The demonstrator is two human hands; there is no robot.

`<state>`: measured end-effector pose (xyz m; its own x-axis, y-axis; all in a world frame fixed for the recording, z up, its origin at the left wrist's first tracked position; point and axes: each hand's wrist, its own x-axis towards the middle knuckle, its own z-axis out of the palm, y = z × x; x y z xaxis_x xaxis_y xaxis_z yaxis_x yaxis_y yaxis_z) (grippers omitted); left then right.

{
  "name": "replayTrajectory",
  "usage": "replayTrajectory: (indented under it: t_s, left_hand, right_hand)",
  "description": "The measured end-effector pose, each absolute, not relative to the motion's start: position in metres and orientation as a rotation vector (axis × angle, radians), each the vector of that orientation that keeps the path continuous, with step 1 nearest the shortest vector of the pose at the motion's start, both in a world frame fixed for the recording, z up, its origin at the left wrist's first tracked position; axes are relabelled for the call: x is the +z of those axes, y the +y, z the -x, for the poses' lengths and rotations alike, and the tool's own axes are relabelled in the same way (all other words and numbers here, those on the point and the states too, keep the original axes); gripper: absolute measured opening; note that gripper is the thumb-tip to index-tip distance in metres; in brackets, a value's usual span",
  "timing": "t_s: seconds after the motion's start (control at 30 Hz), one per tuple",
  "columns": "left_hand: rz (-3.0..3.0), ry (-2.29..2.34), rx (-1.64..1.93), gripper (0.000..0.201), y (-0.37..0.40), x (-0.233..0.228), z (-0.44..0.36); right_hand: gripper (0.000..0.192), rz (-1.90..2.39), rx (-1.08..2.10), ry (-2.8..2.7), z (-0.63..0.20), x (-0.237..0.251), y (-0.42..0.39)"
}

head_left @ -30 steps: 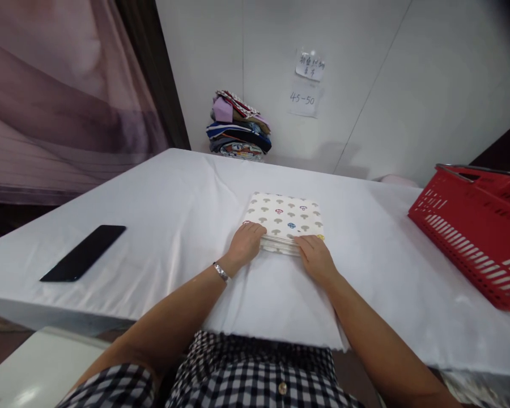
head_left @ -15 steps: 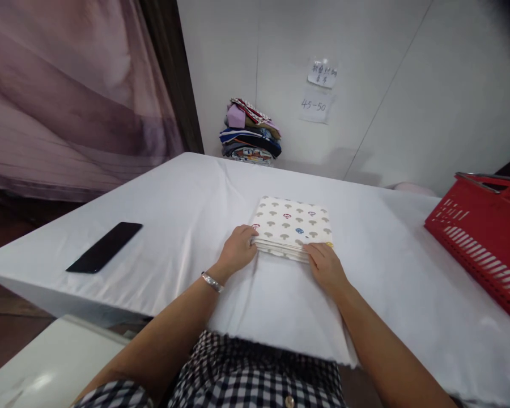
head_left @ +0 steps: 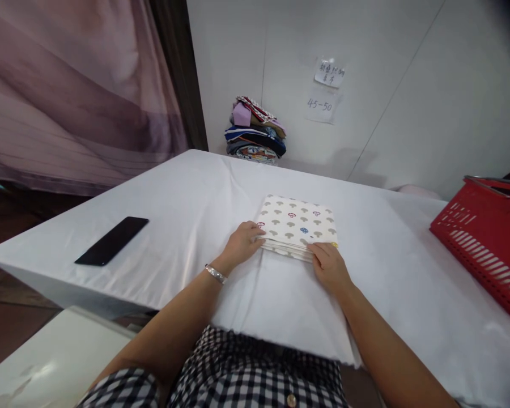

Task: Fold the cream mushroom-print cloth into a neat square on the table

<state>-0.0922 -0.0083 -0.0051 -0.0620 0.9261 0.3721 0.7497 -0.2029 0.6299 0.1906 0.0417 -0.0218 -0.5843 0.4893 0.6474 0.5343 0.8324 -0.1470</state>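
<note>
A folded white cloth [head_left: 298,220] printed with grey, red and blue mushrooms lies flat on the white-covered table [head_left: 187,198]. Several layers show along its near edge. At the near left corner, my left hand [head_left: 243,243] grips those layers between thumb and fingers; a silver bracelet circles that wrist. My right hand [head_left: 329,265] pinches the near edge toward its right end, fingers on top and the thumb at the side of the layers.
On the left of the table lies a black phone-like slab [head_left: 113,241]. A red plastic basket [head_left: 484,238] stands at the right. Behind the far edge, a pile of folded fabrics [head_left: 255,133] rests against the wall, near paper notes [head_left: 325,93]. A pinkish curtain [head_left: 76,96] hangs at left.
The view has shifted slightly, so everything sits a little further right. Both hands keep their hold on the cloth's near edge, and the cloth looks the same.
</note>
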Motion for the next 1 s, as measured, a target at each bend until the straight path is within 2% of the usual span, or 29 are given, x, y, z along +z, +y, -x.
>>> replayTrajectory:
  t_s: [0.27,0.67,1.0]
  left_hand:
    - [-1.739,1.899,1.155,0.024,0.004,-0.002,0.082]
    - [-1.843,1.899,1.247,0.011,0.001,0.001,0.078]
    - [-1.888,1.82,1.263,0.023,-0.006,0.001,0.088]
  right_hand:
    - [0.028,0.768,0.0,-2.272,-0.187,-0.017,0.038]
    - [0.025,0.793,-0.018,-2.269,-0.184,-0.017,0.039]
    - [0.024,0.777,-0.018,-2.3,-0.187,-0.018,0.04]
